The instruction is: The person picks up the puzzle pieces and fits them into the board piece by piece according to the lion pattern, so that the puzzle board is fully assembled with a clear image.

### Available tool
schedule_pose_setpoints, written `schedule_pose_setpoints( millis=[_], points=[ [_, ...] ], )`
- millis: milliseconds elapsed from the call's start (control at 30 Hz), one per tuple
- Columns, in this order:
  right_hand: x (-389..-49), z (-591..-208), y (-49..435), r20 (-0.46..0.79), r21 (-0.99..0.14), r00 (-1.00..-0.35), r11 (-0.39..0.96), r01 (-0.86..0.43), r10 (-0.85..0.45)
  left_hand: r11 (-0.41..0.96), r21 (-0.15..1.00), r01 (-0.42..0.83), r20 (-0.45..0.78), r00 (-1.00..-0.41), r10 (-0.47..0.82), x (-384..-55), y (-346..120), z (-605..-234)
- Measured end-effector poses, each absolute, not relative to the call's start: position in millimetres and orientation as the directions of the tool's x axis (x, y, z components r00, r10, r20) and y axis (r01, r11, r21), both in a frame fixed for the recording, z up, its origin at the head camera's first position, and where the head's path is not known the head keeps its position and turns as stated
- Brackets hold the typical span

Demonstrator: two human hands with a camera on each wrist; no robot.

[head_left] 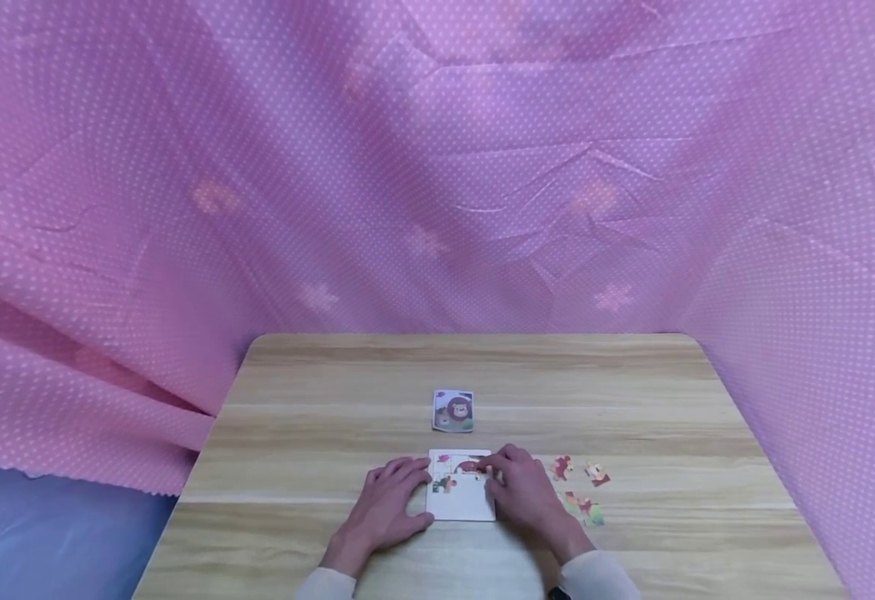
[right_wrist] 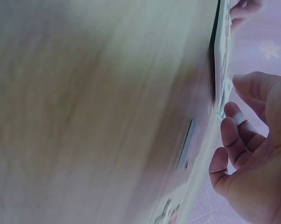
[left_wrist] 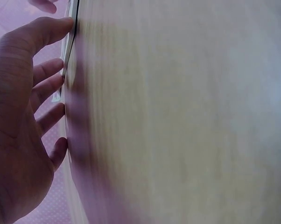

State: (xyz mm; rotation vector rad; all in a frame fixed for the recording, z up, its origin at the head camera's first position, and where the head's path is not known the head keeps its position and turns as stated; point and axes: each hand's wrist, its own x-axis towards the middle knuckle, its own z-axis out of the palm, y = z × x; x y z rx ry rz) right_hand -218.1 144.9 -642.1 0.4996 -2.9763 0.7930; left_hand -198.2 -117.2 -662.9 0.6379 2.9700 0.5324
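A white puzzle board [head_left: 460, 504] lies flat on the table, with several picture pieces along its upper part. At its left edge is my left hand [head_left: 388, 508], fingers spread, fingertips and thumb near or touching the rim. My right hand [head_left: 523, 492] is over the board's right side. Its index finger rests on a brown piece [head_left: 469, 468] near the upper right corner. In the right wrist view the thumb and fingers of the right hand [right_wrist: 257, 135] are loosely bent and apart. A green and orange piece [head_left: 443, 484] lies on the board's left side.
Loose puzzle pieces [head_left: 597, 474] lie on the wooden table [head_left: 317, 383] to the right of the right hand. Beyond the board is a small picture card [head_left: 453, 411] with a lion. Pink dotted cloth [head_left: 437, 167] hangs behind and beside the table.
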Motion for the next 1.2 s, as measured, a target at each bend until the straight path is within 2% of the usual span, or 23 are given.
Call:
schedule_pose_setpoints(
  millis=[700, 1200],
  points=[
    [-216.9, -643.2, 193.2, 0.149, -0.428, -0.982, 0.887, -0.173, -0.119, 0.854, 0.35, 0.384, 0.021, -0.915, 0.403, -197.9, -117.4, -664.3],
    [-204.6, -649.3, 225.8, 0.147, -0.367, -0.987, 0.923, -0.115, -0.064, 0.855, 0.357, 0.377, 0.006, -0.916, 0.402, -187.6, -118.2, -662.1]
  ],
)
